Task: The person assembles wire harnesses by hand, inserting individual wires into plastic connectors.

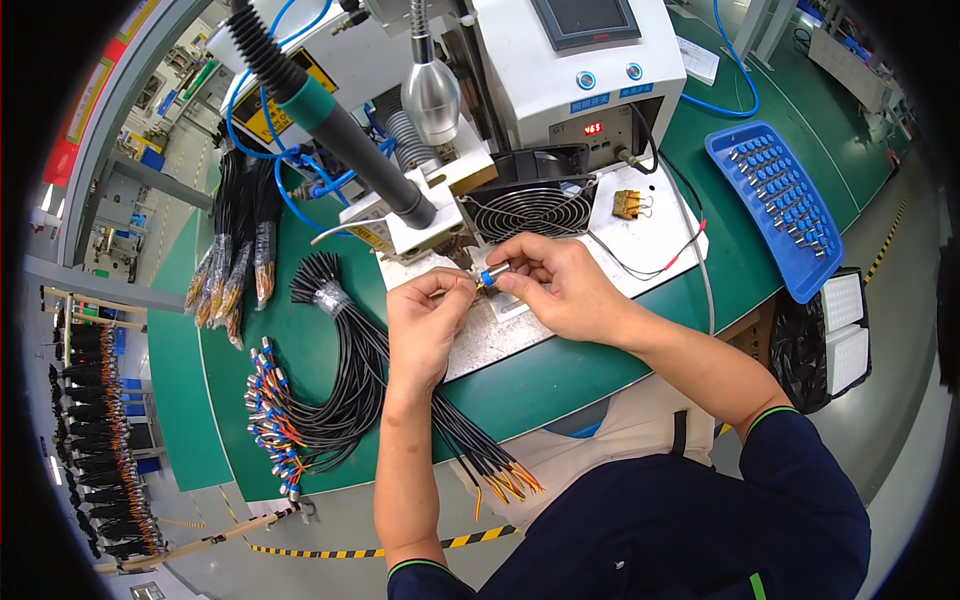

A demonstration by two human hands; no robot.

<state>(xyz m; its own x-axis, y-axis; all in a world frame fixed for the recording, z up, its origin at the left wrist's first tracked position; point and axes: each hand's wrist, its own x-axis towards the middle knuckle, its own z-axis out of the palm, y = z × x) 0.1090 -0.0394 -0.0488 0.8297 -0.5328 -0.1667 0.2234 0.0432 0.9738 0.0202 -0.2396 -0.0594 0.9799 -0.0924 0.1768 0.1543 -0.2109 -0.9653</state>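
Both my hands meet in front of the white bench machine [590, 90]. My right hand [570, 290] is closed, its thumb and fingers pinching a small silver connector with a blue ring [490, 276]. My left hand [430, 315] is also closed, thumb against forefinger, at the connector's left end. A bit of yellow shows there, but what the left fingers grip is mostly hidden. Beside my left forearm lies a bundle of black cables [345, 400]. Similar blue-ringed connectors [272, 420] cluster at its left, and bare coloured wire ends [510, 482] fan out nearer me.
A blue tray [720, 150] with rows of connectors stands at the right. A fan with a wire guard [530, 212] and a black-and-green suction tube [350, 145] stand just beyond my hands. More cable bundles [235, 230] lie far left. A brass-coloured block [627, 205] sits on the white plate.
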